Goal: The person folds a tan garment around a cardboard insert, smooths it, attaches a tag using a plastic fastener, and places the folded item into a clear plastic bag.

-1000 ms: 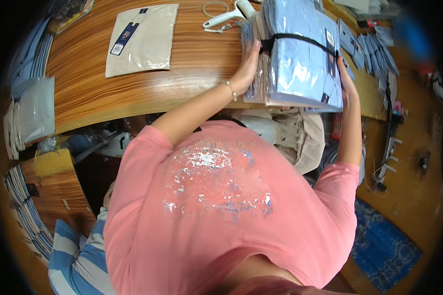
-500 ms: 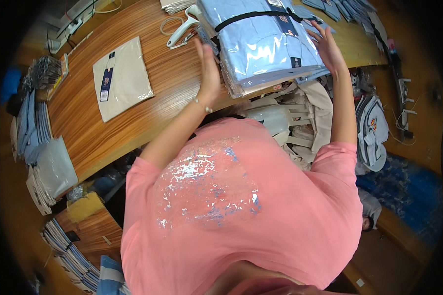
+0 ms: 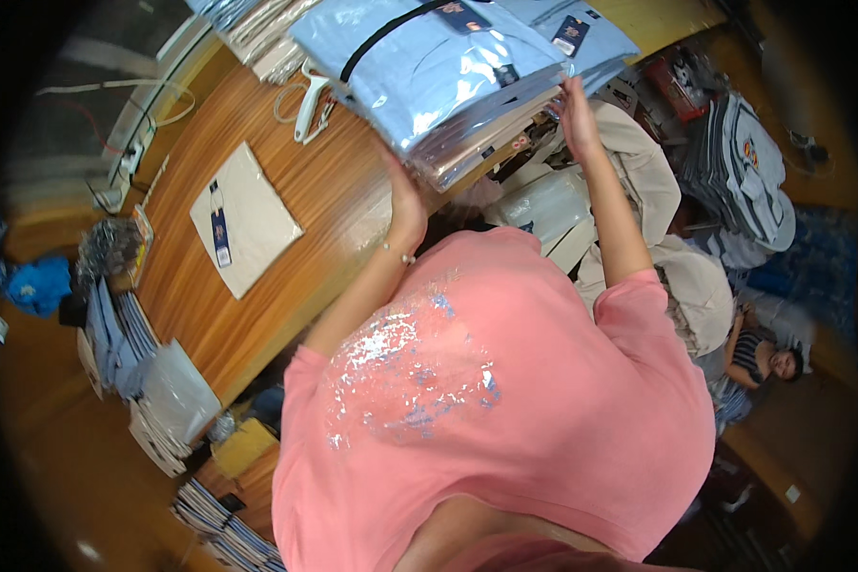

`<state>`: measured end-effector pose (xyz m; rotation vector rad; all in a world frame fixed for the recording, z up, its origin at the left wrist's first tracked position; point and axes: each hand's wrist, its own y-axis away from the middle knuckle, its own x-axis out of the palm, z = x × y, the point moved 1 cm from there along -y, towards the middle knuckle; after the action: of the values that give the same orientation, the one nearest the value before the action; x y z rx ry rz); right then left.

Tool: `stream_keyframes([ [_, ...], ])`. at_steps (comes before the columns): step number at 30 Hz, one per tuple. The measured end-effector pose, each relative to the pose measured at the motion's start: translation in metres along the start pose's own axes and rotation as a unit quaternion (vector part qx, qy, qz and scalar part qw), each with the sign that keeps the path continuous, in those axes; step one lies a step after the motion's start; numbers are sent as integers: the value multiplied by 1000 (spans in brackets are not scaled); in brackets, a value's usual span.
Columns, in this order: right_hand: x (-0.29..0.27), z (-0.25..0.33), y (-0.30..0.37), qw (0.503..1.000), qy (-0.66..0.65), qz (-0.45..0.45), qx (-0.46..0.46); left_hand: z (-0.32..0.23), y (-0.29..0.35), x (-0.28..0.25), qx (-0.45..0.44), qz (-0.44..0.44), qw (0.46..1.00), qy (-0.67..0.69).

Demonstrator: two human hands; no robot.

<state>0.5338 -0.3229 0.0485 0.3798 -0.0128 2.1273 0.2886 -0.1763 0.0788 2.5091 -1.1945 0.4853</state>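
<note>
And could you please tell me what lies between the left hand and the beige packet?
In the head view, only bare wood-grain tabletop shows between the left hand and the beige packet.

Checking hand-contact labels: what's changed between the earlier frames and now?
Both hands left the sides of the strapped blue stack and moved toward the wearer: left hand now by its near left corner, contact unclear; right hand at its near right edge. The view has turned. Cream pack and white-handled tool stay on the table.
</note>
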Motion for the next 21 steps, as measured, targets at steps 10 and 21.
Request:
stream_keyframes([
  [10, 15, -51, 24, 951, 282, -27, -124, 26, -7, -14, -91, 70, 987, -116],
  [21, 7, -51, 19, 990, 106, -32, -88, 38, -9, -37, 143, 30, 923, -356],
])
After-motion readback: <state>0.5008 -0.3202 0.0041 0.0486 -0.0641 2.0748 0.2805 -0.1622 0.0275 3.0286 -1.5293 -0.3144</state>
